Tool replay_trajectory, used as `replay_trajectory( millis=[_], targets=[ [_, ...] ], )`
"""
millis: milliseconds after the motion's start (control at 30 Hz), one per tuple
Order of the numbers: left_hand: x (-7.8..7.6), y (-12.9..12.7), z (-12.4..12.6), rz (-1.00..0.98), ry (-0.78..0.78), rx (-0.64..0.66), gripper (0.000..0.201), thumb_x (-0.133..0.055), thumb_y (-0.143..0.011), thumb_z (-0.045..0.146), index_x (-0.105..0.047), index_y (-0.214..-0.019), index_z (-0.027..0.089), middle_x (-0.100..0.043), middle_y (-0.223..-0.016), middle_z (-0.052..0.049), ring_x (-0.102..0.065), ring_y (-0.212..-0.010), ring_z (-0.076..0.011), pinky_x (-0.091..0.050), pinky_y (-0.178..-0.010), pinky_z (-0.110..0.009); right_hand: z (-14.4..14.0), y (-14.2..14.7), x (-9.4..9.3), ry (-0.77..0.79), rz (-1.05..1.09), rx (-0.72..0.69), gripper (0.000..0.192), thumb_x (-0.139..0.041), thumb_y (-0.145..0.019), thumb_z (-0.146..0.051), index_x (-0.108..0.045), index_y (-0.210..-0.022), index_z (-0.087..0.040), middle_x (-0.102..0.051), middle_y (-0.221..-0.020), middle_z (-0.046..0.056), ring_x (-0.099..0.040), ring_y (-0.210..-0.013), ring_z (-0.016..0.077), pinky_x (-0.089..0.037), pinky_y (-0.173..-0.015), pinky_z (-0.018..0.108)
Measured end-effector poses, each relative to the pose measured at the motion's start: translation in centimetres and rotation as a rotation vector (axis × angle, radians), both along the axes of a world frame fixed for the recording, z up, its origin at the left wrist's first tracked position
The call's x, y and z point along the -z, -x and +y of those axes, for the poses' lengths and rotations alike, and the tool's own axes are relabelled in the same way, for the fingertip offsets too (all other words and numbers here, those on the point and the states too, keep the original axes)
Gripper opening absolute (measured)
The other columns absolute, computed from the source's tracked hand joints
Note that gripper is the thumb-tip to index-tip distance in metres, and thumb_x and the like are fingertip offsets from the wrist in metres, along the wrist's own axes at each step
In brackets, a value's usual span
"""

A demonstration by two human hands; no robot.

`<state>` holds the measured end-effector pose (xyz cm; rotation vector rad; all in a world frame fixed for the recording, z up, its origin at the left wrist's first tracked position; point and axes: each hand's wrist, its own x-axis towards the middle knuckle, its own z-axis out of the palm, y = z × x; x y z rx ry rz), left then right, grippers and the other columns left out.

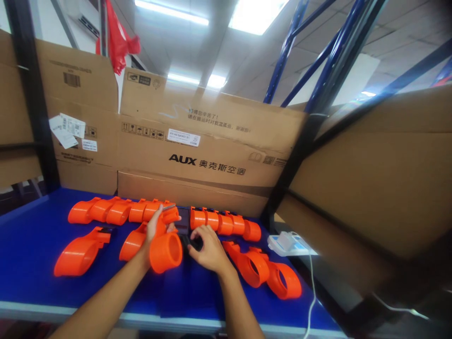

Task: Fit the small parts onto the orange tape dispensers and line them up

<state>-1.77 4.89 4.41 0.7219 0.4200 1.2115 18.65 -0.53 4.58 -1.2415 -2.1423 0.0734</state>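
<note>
My left hand (154,228) is closed around an orange plastic piece (165,254) with a wide open ring at its near end. A thin grey strip shows at the top of that grip. To the right, my right hand (208,249) has its fingers curled, with thumb and forefinger around something dark that I cannot make out. Between the hands, a dark rectangular object (182,220) lies on the blue tabletop (197,296). Partly hidden behind my left hand is another orange ringed piece (132,244) on the table.
Several orange ringed pieces (118,212) line the back left, and several more (226,223) the back right. One orange piece (76,256) lies at front left, two (284,281) at front right. Cardboard panels (212,141) wall the back. A white power strip (287,244) with a cable is at right.
</note>
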Motion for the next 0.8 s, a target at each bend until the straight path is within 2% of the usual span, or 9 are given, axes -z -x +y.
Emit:
replay_trajectory(
  millis=[167, 233, 300, 400, 533, 633, 800],
  targets=[
    [-0.2, -0.8, -0.3, 0.154, -0.070, -0.053, 0.054, -0.056, -0.079, 0.069, -0.063, -0.072, 0.016, -0.046, -0.037, 0.002, -0.044, -0.032, -0.0116, -0.034, -0.038, -0.023, 0.6, 0.1, 0.1, 0.000, 0.182, -0.040, 0.005, -0.064, -0.082, -0.025, -0.063, -0.085, -0.022, -0.064, -0.091, 0.004, -0.057, -0.090, 0.0215, -0.044, -0.082, 0.032],
    [-0.1, -1.4, -0.5, 0.224, -0.133, -0.126, 0.048, -0.063, -0.076, 0.064, -0.062, -0.077, 0.016, -0.051, -0.040, 0.002, -0.044, -0.031, -0.0107, -0.031, -0.036, -0.022, 0.9, 0.3, 0.2, 0.011, 0.347, -0.038, 0.012, -0.058, -0.089, -0.031, -0.065, -0.090, -0.021, -0.066, -0.089, 0.004, -0.059, -0.086, 0.0205, -0.047, -0.079, 0.031],
    [0.2, -2.0, -0.8, 0.276, -0.206, -0.167, 0.044, -0.069, -0.075, 0.059, -0.060, -0.084, 0.018, -0.054, -0.044, 0.004, -0.044, -0.031, -0.0096, -0.029, -0.034, -0.021, 1.2, 0.7, 0.2, 0.043, 0.528, -0.058, 0.022, -0.054, -0.093, -0.037, -0.065, -0.103, -0.021, -0.068, -0.090, 0.004, -0.061, -0.083, 0.0196, -0.049, -0.075, 0.031],
    [0.6, -2.7, -1.3, 0.333, -0.272, -0.132, 0.043, -0.069, -0.076, 0.057, -0.058, -0.092, 0.019, -0.051, -0.046, 0.007, -0.043, -0.030, -0.0084, -0.029, -0.034, -0.019, 1.5, 1.3, 0.3, 0.092, 0.710, -0.137, 0.033, -0.054, -0.094, -0.040, -0.062, -0.119, -0.020, -0.070, -0.098, 0.006, -0.064, -0.087, 0.0199, -0.051, -0.077, 0.031],
    [0.5, -3.1, -1.9, 0.358, -0.302, -0.095, 0.042, -0.070, -0.077, 0.055, -0.054, -0.096, 0.021, -0.049, -0.049, 0.009, -0.043, -0.031, -0.0071, -0.028, -0.034, -0.018, 1.8, 1.8, 0.3, 0.099, 0.784, -0.168, 0.027, -0.060, -0.091, -0.041, -0.069, -0.105, -0.020, -0.072, -0.100, 0.007, -0.065, -0.092, 0.0217, -0.052, -0.084, 0.034],
    [0.3, -3.1, -2.1, 0.363, -0.310, -0.062, 0.042, -0.071, -0.076, 0.054, -0.054, -0.096, 0.021, -0.049, -0.050, 0.010, -0.044, -0.031, -0.0072, -0.029, -0.034, -0.018, 1.9, 1.8, 0.3, 0.077, 0.829, -0.131, 0.026, -0.064, -0.087, -0.044, -0.071, -0.095, -0.020, -0.073, -0.090, 0.006, -0.065, -0.084, 0.0212, -0.053, -0.079, 0.034],
    [0.3, -3.0, -2.2, 0.362, -0.344, -0.016, 0.048, -0.077, -0.072, 0.047, -0.054, -0.105, 0.020, -0.058, -0.055, 0.006, -0.053, -0.037, -0.0114, -0.037, -0.040, -0.021, 1.9, 1.6, 0.3, 0.040, 0.875, -0.066, 0.028, -0.065, -0.085, -0.044, -0.071, -0.095, -0.018, -0.072, -0.091, 0.007, -0.065, -0.081, 0.0203, -0.053, -0.074, 0.032]
  ],
)
